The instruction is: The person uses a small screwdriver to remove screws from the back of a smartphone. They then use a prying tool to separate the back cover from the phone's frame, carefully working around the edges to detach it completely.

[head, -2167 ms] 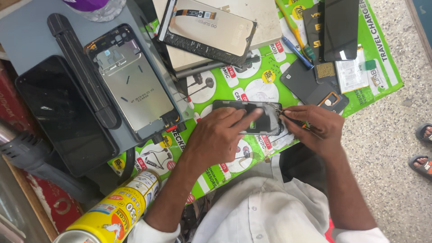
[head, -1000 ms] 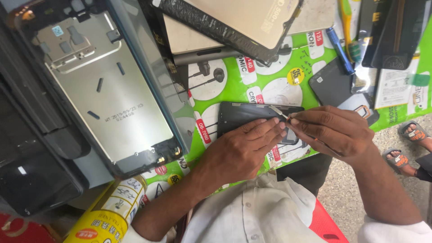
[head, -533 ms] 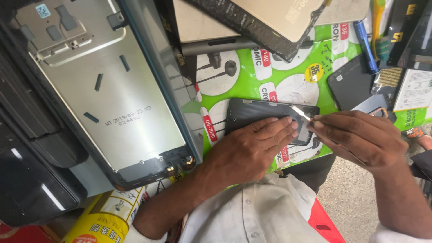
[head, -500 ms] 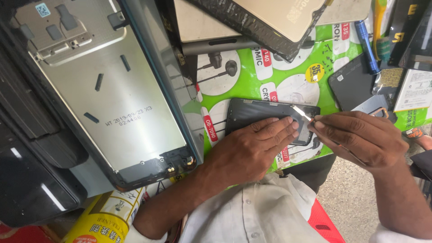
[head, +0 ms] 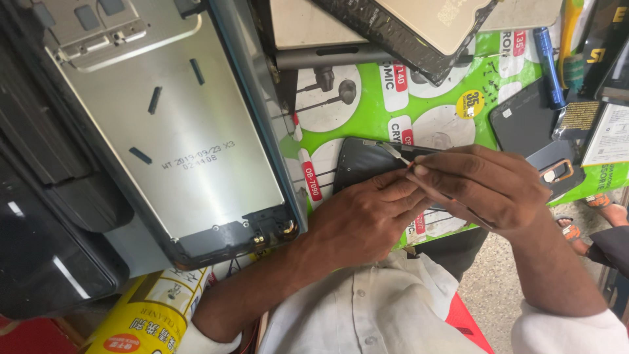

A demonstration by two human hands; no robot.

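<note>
A dark phone (head: pixel 367 164) lies on a green printed mat (head: pixel 367 111) at the middle of the view. My left hand (head: pixel 360 219) presses down on the phone's near part and covers most of it. My right hand (head: pixel 488 187) pinches a thin metal tool (head: pixel 396 155) whose tip rests on the phone's upper edge. The two hands touch each other over the phone.
A large opened phone frame with a metal plate (head: pixel 177 131) fills the left side. Another screen panel (head: pixel 419 26) leans at the top. A blue pen (head: pixel 549 59), dark phone covers (head: pixel 524 118) and a yellow spray can (head: pixel 147 314) lie around. Sandalled feet (head: pixel 603 213) stand at right.
The view has moved closer and shifted, so the phone frame at left looks larger. My hands stay on the dark phone; the tool tip has slid slightly left along its upper edge.
</note>
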